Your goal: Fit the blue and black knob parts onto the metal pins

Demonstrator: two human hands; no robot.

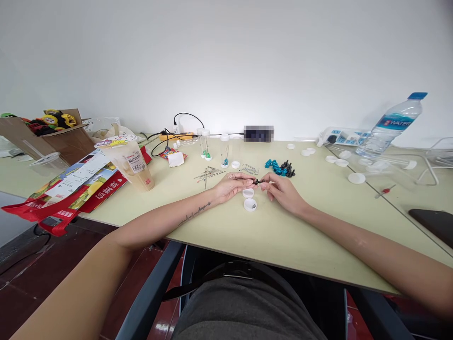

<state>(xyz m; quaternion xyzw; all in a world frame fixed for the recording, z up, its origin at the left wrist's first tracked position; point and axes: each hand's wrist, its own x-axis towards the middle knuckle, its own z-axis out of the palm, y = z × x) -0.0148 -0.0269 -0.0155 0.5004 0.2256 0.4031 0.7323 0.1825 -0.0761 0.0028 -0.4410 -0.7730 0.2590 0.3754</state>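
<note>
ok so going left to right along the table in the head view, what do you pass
cardboard box → drink cup → clear tubes → left hand → right hand → water bottle → phone

Both forearms bare, entering from the lower corners of the frame and converging at centre. Left arm runs from lower left up to the middle, small line tattoo on the inner forearm near the wrist. Left hand palm-down just left of centre, fingers curled, thumb and index tips pinched together pointing right. Right arm comes from lower right, wrist straight. Right hand just right of centre, knuckles up, fingertips pinched and pointing left. The two pinches meet, almost touching, at mid-frame. Torso seated at bottom centre.
</note>
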